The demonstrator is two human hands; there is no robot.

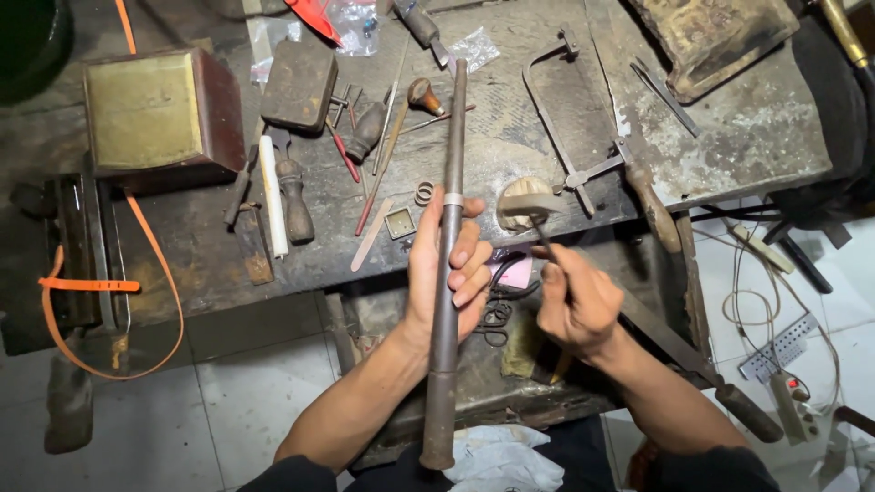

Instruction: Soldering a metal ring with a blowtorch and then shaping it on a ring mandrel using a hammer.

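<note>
My left hand (448, 269) grips a long tapered steel mandrel (447, 301) that points away from me over the bench, its thick end near my lap. A thin silver ring (453, 199) sits around the mandrel just above my fingers. My right hand (576, 301) holds a small hammer (532, 208) by its thin handle, the pale head raised just right of the ring.
The worn wooden bench (510, 128) carries a jeweller's saw frame (565, 118), gravers and files (365, 128), a white stick (272, 196), a small square piece (399, 222) and a brass-topped box (155, 114). An orange strap (87, 285) hangs at left. Cables and a power strip (788, 392) lie on the tiled floor.
</note>
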